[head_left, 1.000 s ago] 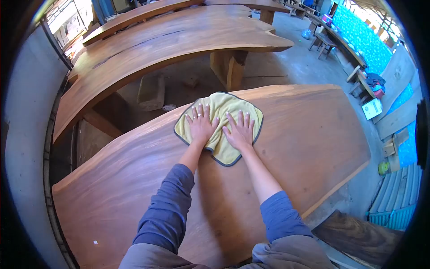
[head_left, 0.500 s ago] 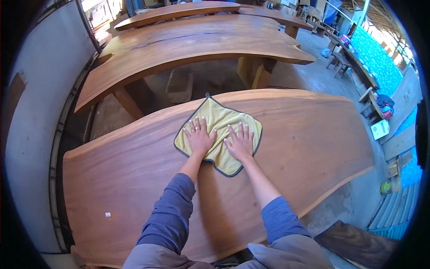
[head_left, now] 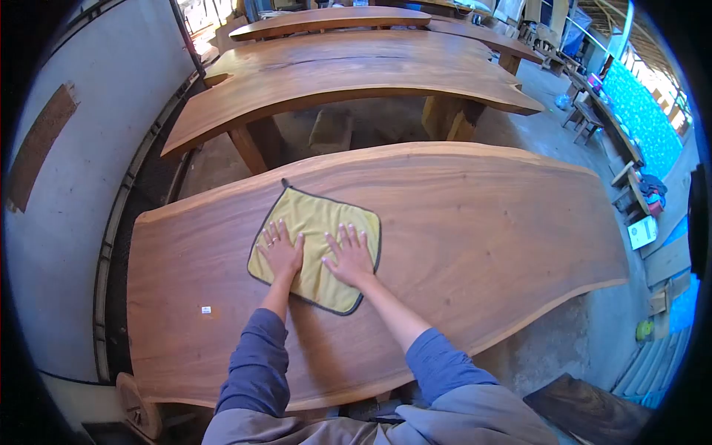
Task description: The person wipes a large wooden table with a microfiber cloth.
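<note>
While the person leaned over the tabletop point(head_left: 482, 237), both hands lay flat on a yellow cloth point(head_left: 317, 215) with a dark hem. The left hand point(head_left: 282, 256) pressed on the cloth's left part, palm down, fingers spread apart, with a ring on one finger. The right hand point(head_left: 348, 259) pressed just beside it on the right part, also palm down with fingers splayed. Neither hand clutched the fabric; the two were near each other but not touching, with a strip of cloth between them.

The cloth lay spread out on the left half of the tabletop, closer to the far edge than to the near one. Its far corner pointed toward the far edge, and its near corner reached out past the right wrist. Blue sleeves point(head_left: 256, 363) covered both forearms up to a little short of the wrists.

A small white sticker point(head_left: 206, 309) sat on the wood near the left end, well apart from the cloth. The tabletop was one long brown slab with wavy edges.

Beyond the far edge stood a second table point(head_left: 356, 70) of the same wood on thick legs, with a pale block point(head_left: 330, 132) on the floor beneath it. A grey wall point(head_left: 67, 222) ran along the left end.
</note>
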Tool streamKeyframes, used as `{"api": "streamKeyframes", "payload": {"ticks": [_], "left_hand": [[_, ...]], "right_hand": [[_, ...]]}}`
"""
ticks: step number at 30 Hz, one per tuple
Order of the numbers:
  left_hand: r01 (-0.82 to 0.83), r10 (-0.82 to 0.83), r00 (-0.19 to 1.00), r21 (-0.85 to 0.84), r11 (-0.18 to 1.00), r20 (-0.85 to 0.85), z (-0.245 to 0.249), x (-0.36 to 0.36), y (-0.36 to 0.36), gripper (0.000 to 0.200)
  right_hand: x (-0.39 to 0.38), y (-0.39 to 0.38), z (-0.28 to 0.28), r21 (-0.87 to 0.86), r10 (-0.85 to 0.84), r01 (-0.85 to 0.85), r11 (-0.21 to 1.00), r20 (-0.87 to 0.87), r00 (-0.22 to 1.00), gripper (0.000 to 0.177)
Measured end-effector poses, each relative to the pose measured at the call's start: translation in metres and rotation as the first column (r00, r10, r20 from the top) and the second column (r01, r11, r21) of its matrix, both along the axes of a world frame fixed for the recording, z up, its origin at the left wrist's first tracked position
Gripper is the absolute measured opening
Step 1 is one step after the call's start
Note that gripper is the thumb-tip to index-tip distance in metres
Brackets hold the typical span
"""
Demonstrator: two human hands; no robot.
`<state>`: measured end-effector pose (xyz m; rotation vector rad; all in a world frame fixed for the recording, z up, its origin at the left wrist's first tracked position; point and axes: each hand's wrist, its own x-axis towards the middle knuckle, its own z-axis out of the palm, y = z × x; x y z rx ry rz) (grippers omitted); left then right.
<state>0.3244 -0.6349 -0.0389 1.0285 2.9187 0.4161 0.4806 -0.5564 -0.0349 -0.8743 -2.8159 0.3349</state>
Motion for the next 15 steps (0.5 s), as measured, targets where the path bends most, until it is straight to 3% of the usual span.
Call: {"api": "streamKeyframes", "payload": {"ticks": [7,12,15], "left_hand": [[-0.090,0.090,0.996,-0.026,0.996,-0.016,-0.015,0.000,-0.015,0.069],[-0.051,0.051,0.999,-0.068,0.996,-0.007,-0.009,-0.004,-0.016,0.072],[0.004,-0.004,1.000,-0.065,0.998,-0.004,-0.009,-0.015,-0.006,0.072]], "right_hand": [[-0.002,0.006,-0.016,-0.018,0.127,-0.128,0.992,-0.047,0.991,0.063],[-0.004,0.001,-0.014,-0.084,0.081,-0.081,0.993,0.004,0.997,0.064],[-0.006,0.004,-0.017,-0.064,0.027,-0.031,0.997,-0.064,0.998,0.063]]}}
